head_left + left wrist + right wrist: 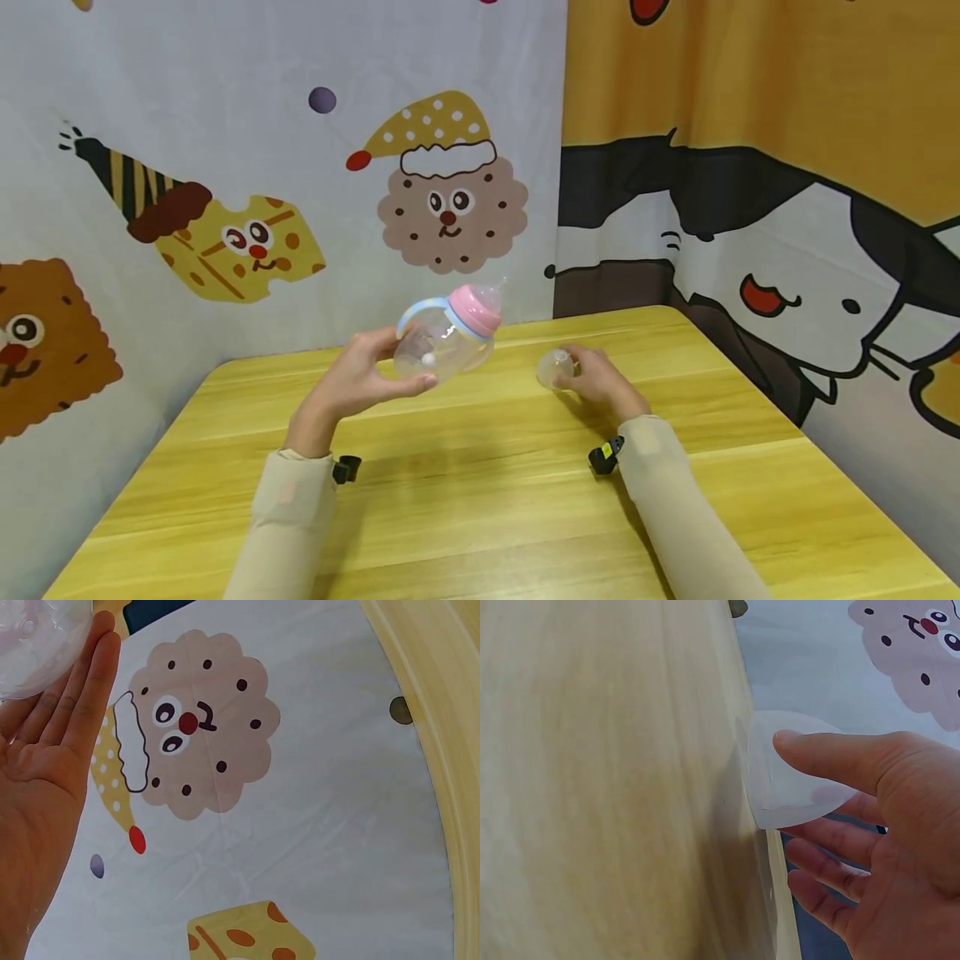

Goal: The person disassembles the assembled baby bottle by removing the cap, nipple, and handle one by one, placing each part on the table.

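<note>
Tilted to the right above the table, a baby bottle [427, 350] shows a clear body, a pink collar [471, 312], a clear teat and light-blue-topped handles. My left hand [351, 377] grips its body between thumb and fingers. In the left wrist view only the rounded bottom of the bottle [45, 652] shows, beside the fingers [90, 694]. To the right, my right hand [602, 382] pinches a translucent dome-shaped cap [551, 369] by its side. Its wide rim is right at the tabletop in the right wrist view, with the thumb [825, 754] across the cap [769, 791].
Both hands are over a yellow wood-grain table [450, 500]. Behind it hangs a white cloth [277, 150] printed with cartoon biscuits and cheese. A yellow, black and white cartoon curtain [750, 92] hangs along the right. Small black cameras [602, 458] sit at the wrists.
</note>
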The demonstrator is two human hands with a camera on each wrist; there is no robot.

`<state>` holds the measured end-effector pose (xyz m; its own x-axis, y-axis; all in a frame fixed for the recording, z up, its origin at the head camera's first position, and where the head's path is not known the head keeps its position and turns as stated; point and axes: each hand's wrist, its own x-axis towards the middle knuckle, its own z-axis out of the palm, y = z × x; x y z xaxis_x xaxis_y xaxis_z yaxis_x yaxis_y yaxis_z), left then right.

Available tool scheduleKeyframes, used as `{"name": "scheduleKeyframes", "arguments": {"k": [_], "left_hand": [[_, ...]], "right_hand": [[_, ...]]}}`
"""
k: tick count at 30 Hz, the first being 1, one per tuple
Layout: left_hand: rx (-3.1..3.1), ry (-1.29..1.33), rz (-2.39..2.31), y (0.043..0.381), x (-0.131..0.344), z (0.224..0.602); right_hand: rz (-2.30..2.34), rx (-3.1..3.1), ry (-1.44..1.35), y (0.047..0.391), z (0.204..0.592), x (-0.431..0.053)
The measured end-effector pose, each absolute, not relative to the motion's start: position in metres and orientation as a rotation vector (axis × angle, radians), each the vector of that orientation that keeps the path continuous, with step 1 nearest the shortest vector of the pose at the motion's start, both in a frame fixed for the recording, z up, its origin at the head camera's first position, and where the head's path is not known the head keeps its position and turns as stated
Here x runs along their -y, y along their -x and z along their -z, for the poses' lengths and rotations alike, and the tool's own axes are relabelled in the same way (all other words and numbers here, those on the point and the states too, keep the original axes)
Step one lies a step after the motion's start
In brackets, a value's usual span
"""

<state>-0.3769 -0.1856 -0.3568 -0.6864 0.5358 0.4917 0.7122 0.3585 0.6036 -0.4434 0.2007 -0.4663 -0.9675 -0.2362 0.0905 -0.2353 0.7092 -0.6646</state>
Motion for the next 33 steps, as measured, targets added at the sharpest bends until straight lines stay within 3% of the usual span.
{"name": "scheduleKeyframes", "arguments": {"k": [33], "left_hand": [[2.453,1.148,1.197,0.381,0.187,0.356]], "right_hand": [[1.059,-2.847,0.3,0.437,0.459,-0.195]]}}
